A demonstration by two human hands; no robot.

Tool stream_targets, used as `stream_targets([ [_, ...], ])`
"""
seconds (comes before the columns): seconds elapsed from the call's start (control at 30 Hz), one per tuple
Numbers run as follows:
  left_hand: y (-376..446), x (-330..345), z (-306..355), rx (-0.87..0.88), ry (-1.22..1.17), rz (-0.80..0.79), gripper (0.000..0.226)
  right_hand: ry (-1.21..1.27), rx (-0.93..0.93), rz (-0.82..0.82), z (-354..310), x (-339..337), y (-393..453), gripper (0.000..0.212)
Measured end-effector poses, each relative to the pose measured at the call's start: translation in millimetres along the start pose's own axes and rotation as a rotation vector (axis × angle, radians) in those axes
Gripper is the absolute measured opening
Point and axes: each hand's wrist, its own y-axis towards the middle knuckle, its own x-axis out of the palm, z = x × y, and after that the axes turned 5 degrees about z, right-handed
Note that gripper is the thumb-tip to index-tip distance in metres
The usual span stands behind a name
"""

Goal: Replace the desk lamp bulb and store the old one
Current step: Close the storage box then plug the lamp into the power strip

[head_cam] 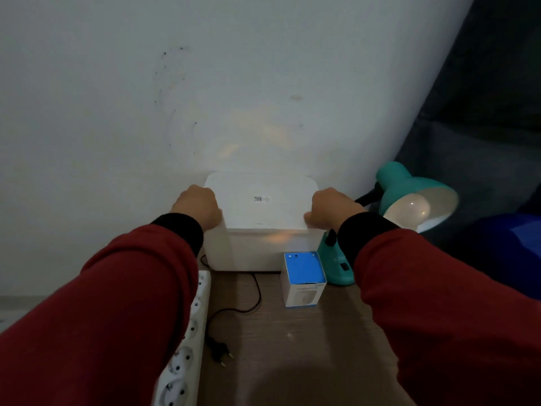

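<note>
A white plastic storage box (pixel 257 250) stands on the brown desk against the wall, with its white lid (pixel 263 200) on top. My left hand (pixel 199 208) grips the lid's left edge and my right hand (pixel 329 208) grips its right edge, fingers curled over the rim. To the right stands a teal desk lamp (pixel 404 186); a white bulb (pixel 409 210) sits in its shade, unlit. A small blue-and-white bulb carton (pixel 303 278) stands in front of the box, next to the lamp base (pixel 336 265).
A white power strip (pixel 187 341) runs along the desk's left edge. The lamp's dark cord and unplugged plug (pixel 221 351) lie on the desk (pixel 292 347). A dark blue surface (pixel 497 253) lies to the right of the desk.
</note>
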Motion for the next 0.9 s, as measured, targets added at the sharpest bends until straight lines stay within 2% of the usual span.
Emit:
stream_targets([
  [0.23,-31,-29,3,-0.005,0.045,-0.013,0.034,-0.042,0.001,-0.019,-3,-32,-35,0.032],
  [0.57,-96,-71,-5,-0.006,0.066,0.046,0.04,-0.026,-0.04,-0.029,-18,-77,-112,0.049],
  [0.9,-161,-54,-48,-0.09,0.017,0.027,0.04,0.02,-0.111,-0.057,-60,-43,-162,0.054],
])
